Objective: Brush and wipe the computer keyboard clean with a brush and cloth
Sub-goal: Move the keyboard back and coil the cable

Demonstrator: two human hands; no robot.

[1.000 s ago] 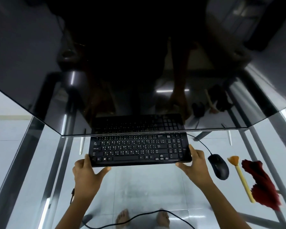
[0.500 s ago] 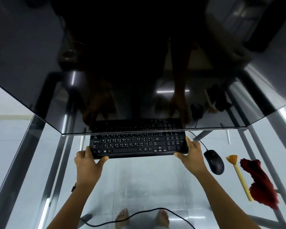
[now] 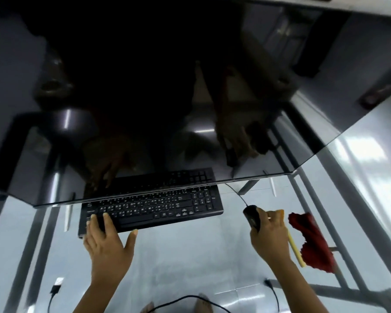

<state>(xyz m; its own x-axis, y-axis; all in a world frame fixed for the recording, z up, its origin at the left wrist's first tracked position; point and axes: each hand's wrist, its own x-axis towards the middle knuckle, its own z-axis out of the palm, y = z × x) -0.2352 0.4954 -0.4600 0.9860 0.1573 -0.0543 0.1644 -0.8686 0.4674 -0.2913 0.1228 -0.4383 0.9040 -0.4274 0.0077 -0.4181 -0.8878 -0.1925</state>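
Observation:
The black keyboard [image 3: 158, 208] lies on the glass table [image 3: 190, 256], its far edge under the dark monitor [image 3: 145, 98]. My left hand [image 3: 106, 242] rests flat on the keyboard's near left corner, fingers spread over the keys and thumb off the front edge. My right hand [image 3: 270, 233] is down between the black mouse [image 3: 250, 214] and the yellow-handled brush [image 3: 296, 249]. It covers the brush's upper handle, and its thumb touches the mouse. Whether it grips either one is hidden. The red cloth [image 3: 312, 240] lies crumpled just right of the brush.
The monitor leans over the back of the table and mirrors both hands. A loose USB plug [image 3: 57, 288] lies at the near left. A black cable [image 3: 272, 290] runs along the near edge. Metal frame bars show through the glass on both sides.
My right hand has let go of the keyboard's right end and moved right onto the mouse and brush. My left hand has slid from the front edge up onto the keys.

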